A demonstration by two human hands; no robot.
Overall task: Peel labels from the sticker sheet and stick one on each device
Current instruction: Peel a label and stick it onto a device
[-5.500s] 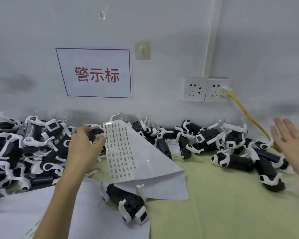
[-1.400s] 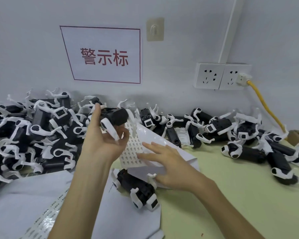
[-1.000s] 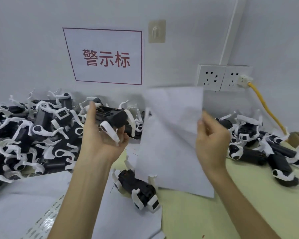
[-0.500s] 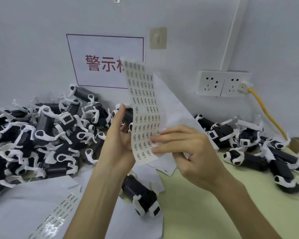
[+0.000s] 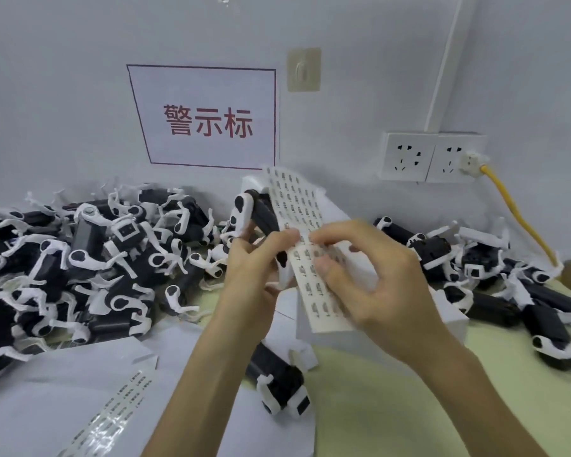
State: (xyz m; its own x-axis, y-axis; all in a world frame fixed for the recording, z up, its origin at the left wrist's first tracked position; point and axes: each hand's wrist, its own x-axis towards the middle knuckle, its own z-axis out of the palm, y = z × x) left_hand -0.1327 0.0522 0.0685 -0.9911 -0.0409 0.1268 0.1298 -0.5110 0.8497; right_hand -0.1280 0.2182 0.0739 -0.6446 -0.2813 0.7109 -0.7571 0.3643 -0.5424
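My left hand (image 5: 254,268) holds a black-and-white device (image 5: 256,212) upright, its fingers curled round it, and its thumb presses the sticker sheet (image 5: 297,206) against it. The sheet is white with rows of small printed labels and stands tilted between my hands. My right hand (image 5: 370,275) lies over the lower half of the sheet, thumb and forefinger pinching at a label near the sheet's middle. Another black-and-white device (image 5: 277,380) lies on white paper below my hands.
A big heap of black-and-white devices (image 5: 80,258) fills the left; more devices (image 5: 508,285) lie at the right on the green mat (image 5: 393,407). White sheets (image 5: 47,390) with a label strip cover the near left. Wall sockets (image 5: 432,156) and a yellow cable (image 5: 521,222) are at the back right.
The sticker sheet has come down lower and now leans on the device in my left hand. My right hand moved up over it and pinches at a label.
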